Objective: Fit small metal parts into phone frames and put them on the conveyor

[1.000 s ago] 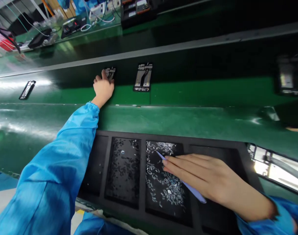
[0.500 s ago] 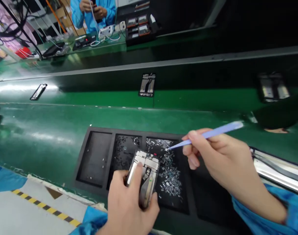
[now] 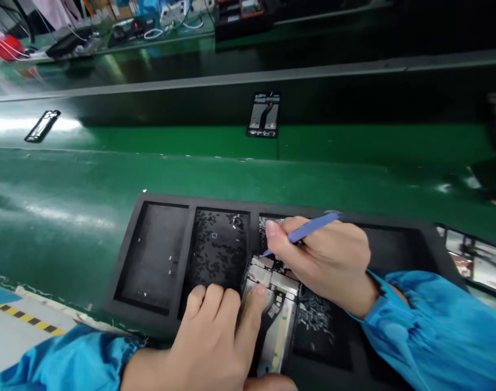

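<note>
Here, taped floor point(image 3: 11, 350) meets green bench point(image 3: 68, 244); left grip point(image 3: 215, 336) clasps a phone point(image 3: 283, 326), right grip point(image 3: 329, 258) a purple tool point(image 3: 313, 227).

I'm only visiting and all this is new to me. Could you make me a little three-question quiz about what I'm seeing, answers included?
1. Which hand holds the purple-blue pointed tool?
2. True or false: the left hand is clear of the phone-like unit, touching nothing.
3. What mostly lies scattered in the second compartment from the left of the black tray?

Key:
1. The right hand.
2. False; the left hand holds the phone-like unit.
3. Small dark pieces.
</note>
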Tool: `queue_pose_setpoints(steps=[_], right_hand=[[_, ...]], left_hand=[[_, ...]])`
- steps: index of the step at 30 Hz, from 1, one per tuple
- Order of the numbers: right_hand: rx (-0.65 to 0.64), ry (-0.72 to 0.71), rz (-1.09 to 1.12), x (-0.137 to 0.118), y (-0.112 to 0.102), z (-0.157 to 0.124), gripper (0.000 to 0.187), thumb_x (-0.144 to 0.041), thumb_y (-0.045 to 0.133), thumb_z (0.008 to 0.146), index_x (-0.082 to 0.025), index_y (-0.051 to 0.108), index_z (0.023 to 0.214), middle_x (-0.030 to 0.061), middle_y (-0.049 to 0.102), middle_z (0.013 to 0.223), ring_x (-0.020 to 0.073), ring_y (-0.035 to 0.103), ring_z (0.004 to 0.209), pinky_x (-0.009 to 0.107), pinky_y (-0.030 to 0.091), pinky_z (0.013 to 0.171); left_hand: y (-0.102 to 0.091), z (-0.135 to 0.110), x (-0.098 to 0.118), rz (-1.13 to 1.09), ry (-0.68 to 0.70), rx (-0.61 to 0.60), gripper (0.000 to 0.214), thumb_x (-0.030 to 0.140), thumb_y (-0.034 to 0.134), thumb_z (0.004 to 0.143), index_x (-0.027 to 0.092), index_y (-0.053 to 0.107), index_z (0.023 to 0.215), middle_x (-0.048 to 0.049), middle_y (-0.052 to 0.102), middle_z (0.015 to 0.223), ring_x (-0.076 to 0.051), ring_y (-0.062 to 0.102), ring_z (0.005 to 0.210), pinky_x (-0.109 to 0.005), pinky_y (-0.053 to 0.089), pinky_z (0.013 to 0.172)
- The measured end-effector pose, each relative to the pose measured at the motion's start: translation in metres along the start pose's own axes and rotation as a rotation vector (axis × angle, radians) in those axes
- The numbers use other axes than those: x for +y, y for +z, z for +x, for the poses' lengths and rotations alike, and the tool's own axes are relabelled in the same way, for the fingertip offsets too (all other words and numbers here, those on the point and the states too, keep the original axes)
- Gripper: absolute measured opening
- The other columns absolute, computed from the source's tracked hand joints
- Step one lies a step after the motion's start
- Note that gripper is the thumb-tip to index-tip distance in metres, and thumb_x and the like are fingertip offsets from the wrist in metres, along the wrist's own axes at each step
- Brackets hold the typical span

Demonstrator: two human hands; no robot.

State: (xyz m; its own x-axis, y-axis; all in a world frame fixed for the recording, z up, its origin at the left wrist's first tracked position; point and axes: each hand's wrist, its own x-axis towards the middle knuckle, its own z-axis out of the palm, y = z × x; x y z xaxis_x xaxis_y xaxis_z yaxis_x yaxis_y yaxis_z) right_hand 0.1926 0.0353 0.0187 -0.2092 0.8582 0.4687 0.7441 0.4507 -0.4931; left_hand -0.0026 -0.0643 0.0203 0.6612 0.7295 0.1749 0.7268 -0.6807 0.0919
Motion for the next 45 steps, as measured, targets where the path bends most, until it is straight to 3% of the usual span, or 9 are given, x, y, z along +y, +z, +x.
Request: queue_pose_setpoints(steps=[8,18,24,32,37,41,45], right_hand=[[0.034,-0.020,-0.084,-0.003,0.000,-0.001,0.051,-0.028,0.048,0.100,-0.025,0.035,0.051,-0.0025,0.038,0.039,0.0117,0.034,0.042,0.032,0.023,0.046],[0.124,-0.140,-0.170,-0.002,0.003,-0.001,0.054,-0.026,0.050,0.103,-0.023,0.040,0.050,-0.0043,0.041,0.039,0.0085,0.037,0.039,0.028,0.025,0.042],[0.139,-0.199,-0.186,0.000,0.003,0.001,0.054,-0.023,0.051,0.103,-0.022,0.039,0.050,-0.0042,0.042,0.041,0.0081,0.040,0.040,0.028,0.026,0.043],[0.064,-0.223,-0.125,0.002,0.002,0.001,0.052,-0.023,0.051,0.103,-0.022,0.040,0.052,-0.0043,0.045,0.044,0.0084,0.040,0.041,0.027,0.030,0.044],[0.079,-0.238,-0.136,0.001,0.005,0.001,0.053,-0.035,0.052,0.105,-0.022,0.047,0.054,-0.0040,0.048,0.044,0.0083,0.043,0.040,0.026,0.034,0.045],[0.099,-0.160,-0.056,0.002,0.001,0.000,0.048,-0.038,0.059,0.101,-0.021,0.051,0.057,-0.0041,0.052,0.047,0.0083,0.046,0.041,0.026,0.033,0.042],[0.232,0.049,0.208,0.006,-0.002,-0.002,0.019,-0.025,0.067,0.096,-0.022,0.064,0.077,-0.0048,0.061,0.061,0.0092,0.053,0.052,0.024,0.040,0.049]], left_hand=[[-0.012,0.017,-0.021,0.004,0.227,-0.070,0.067,0.059,0.047,0.097,0.002,0.065,0.129,-0.0104,0.067,0.086,-0.028,0.055,0.077,-0.043,0.037,0.079],[0.012,0.017,-0.027,-0.082,0.248,0.130,0.045,0.035,0.048,0.098,0.001,0.065,0.122,-0.0082,0.064,0.076,-0.026,0.054,0.067,-0.040,0.038,0.068],[0.018,0.018,-0.033,-0.101,0.262,0.226,0.031,0.009,0.050,0.090,0.001,0.066,0.115,-0.0038,0.056,0.063,-0.023,0.045,0.058,-0.037,0.030,0.061],[0.018,0.018,-0.033,-0.104,0.272,0.233,0.031,0.007,0.047,0.092,0.001,0.066,0.115,-0.0045,0.056,0.064,-0.022,0.045,0.059,-0.037,0.030,0.060],[0.019,0.018,-0.033,-0.108,0.277,0.221,0.031,0.008,0.048,0.091,0.000,0.066,0.115,-0.0044,0.056,0.063,-0.022,0.045,0.057,-0.037,0.032,0.059],[0.017,0.019,-0.032,-0.103,0.260,0.220,0.031,0.008,0.050,0.090,0.000,0.066,0.115,-0.0038,0.056,0.061,-0.022,0.046,0.055,-0.037,0.034,0.057],[0.001,0.018,-0.038,-0.031,0.321,0.118,0.031,0.009,0.052,0.092,-0.003,0.066,0.117,-0.0062,0.062,0.067,-0.021,0.052,0.056,-0.037,0.042,0.057]])
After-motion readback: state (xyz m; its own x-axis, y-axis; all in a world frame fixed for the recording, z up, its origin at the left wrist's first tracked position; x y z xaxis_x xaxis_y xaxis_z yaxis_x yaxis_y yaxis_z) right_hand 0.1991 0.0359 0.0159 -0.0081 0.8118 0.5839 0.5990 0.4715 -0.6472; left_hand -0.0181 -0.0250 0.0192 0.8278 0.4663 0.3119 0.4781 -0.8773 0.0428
